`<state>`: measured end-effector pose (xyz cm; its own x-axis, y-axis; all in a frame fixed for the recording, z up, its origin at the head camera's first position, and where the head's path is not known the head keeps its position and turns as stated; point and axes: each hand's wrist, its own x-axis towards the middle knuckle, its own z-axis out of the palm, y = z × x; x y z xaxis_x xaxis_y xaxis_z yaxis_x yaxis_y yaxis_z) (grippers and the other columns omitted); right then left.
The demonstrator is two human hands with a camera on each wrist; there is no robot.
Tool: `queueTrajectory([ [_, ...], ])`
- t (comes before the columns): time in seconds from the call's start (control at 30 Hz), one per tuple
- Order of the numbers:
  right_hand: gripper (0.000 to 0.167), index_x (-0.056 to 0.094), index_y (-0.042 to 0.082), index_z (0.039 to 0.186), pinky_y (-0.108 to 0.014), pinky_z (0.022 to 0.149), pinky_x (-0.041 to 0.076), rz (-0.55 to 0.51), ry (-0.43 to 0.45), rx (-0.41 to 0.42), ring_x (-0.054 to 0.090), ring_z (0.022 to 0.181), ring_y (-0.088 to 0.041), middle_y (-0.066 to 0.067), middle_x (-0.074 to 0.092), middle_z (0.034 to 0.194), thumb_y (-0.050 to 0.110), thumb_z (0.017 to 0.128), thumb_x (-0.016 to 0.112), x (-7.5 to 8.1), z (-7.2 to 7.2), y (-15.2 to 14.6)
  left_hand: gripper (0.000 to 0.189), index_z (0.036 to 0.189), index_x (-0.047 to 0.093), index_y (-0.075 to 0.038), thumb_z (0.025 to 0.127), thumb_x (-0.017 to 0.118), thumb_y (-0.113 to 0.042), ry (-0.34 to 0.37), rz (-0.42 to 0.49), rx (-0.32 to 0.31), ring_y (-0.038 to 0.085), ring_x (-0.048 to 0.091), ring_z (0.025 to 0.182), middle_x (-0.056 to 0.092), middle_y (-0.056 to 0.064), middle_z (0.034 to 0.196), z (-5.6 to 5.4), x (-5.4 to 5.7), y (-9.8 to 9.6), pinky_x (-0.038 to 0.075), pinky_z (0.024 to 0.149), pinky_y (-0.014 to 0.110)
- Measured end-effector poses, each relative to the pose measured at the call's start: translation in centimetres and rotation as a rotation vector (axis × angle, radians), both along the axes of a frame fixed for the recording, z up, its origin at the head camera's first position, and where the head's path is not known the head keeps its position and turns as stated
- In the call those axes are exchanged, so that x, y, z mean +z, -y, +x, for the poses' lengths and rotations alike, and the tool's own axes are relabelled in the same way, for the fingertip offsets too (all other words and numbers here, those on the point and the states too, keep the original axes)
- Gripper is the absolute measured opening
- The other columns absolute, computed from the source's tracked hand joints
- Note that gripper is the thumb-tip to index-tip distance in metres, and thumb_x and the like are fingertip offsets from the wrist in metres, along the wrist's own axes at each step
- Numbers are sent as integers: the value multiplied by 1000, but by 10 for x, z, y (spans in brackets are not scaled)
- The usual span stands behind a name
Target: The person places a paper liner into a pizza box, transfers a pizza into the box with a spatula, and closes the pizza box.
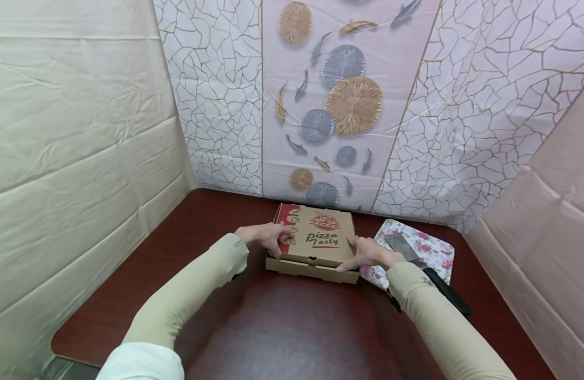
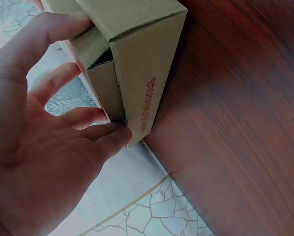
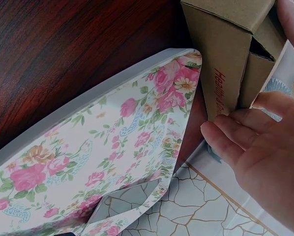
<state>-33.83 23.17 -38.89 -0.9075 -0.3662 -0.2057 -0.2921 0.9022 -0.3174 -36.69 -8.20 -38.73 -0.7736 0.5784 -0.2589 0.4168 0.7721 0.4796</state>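
Note:
A cardboard pizza box (image 1: pixel 322 248) with red and dark print lies at the back of the table. Its lid is lifted slightly at the front, leaving a narrow gap above the base. My left hand (image 1: pixel 267 236) grips the lid's left side, thumb at the front corner and fingers along the side wall in the left wrist view. On the opposite side my right hand (image 1: pixel 369 251) holds the lid likewise, thumb toward the front edge. In the right wrist view, fingertips (image 3: pixel 220 142) reach the box's side near the lid seam. The box's contents are hidden.
Right of the box lies a floral tray (image 1: pixel 434 248). A broad metal blade (image 1: pixel 401 245) with a black handle (image 1: pixel 446 290) rests across it, partly behind my right wrist. The dark red wooden table (image 1: pixel 292 327) meets fabric-covered walls (image 1: pixel 83 132) at the back and sides.

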Motion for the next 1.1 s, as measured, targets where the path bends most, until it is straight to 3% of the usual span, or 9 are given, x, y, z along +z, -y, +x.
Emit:
queueTrajectory([
  [0.27, 114, 27, -2, 149, -52, 104, 41, -4, -2, 2, 43, 132, -42, -28, 41, 146, 56, 68, 81, -1, -1, -2, 70, 139, 49, -16, 75, 78, -9, -7, -30, 4, 31, 16, 150, 14, 18, 161, 0, 3, -2, 30, 116, 45],
  [0.43, 109, 32, -1, 148, -49, 100, 44, 3, -19, 10, 51, 125, -38, -26, 49, 140, 55, 68, 81, -1, -2, -2, 71, 140, 50, -15, 75, 79, -9, -17, -41, -9, 31, 21, 148, 19, 20, 160, -1, 7, -4, 32, 115, 44],
  [0.57, 98, 43, 3, 141, -44, 92, 47, 7, -27, 24, 59, 109, -28, -18, 61, 125, 56, 67, 81, 0, -3, -1, 71, 140, 50, -16, 75, 80, -11, -21, -58, -7, 24, 45, 124, 33, 15, 153, 0, 7, -4, 42, 101, 38],
  [0.67, 88, 50, 7, 133, -41, 87, 48, -1, -20, 32, 60, 98, -21, -11, 65, 114, 56, 67, 81, 0, -4, -1, 71, 139, 51, -17, 75, 80, -12, -24, -64, -8, 21, 48, 108, 40, 12, 148, -1, 6, -4, 44, 91, 35],
  [0.77, 78, 54, 11, 124, -38, 84, 48, -5, -10, 26, 59, 90, -17, -6, 66, 106, 55, 66, 82, -1, -4, 0, 71, 139, 51, -17, 74, 80, -12, -18, -61, -7, 24, 47, 121, 35, 14, 152, -1, 5, -4, 43, 96, 37],
  [0.87, 76, 55, 11, 124, -37, 83, 48, -1, 2, 24, 59, 89, -17, -6, 67, 105, 55, 67, 81, 0, -3, 0, 70, 140, 51, -17, 76, 79, -12, -5, -71, -4, 29, 37, 137, 25, 17, 157, -1, 6, -3, 41, 102, 41],
  [1.1, 91, 47, 3, 138, -44, 93, 47, 35, 6, 25, 59, 107, -28, -19, 59, 125, 56, 71, 79, 2, -2, 0, 67, 140, 51, -17, 78, 77, -13, -8, -112, -4, 26, 44, 125, 37, 15, 149, 0, 5, -4, 42, 100, 40],
])
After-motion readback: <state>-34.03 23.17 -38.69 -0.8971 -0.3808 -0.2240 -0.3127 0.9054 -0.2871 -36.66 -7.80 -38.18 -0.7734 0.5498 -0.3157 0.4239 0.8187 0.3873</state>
